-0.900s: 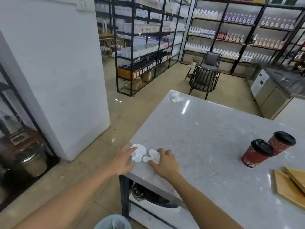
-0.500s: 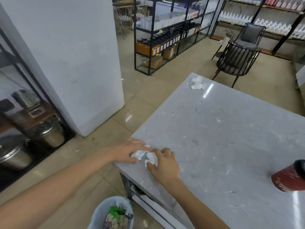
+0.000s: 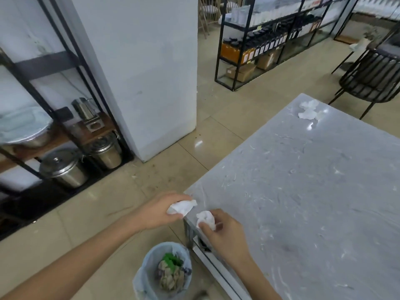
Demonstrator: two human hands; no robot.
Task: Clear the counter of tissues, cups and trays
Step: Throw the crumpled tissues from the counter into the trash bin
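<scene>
My left hand is closed around a crumpled white tissue, held just off the near corner of the grey marble counter. Just to its right, my right hand pinches a second white tissue at the counter's edge. Another crumpled tissue lies at the counter's far corner. Below both hands a bin with a pale blue liner stands on the floor, holding green and brownish waste. No cups or trays are in view now.
A white pillar rises to the left of the counter. Steel pots sit under a black rack at the far left. Black shelving and a dark slatted chair stand beyond the tiled floor.
Both hands have lifted their tissues off the counter corner and closed on them. The view has tilted down and left, so the bin shows more fully and the red cups are out of frame.
</scene>
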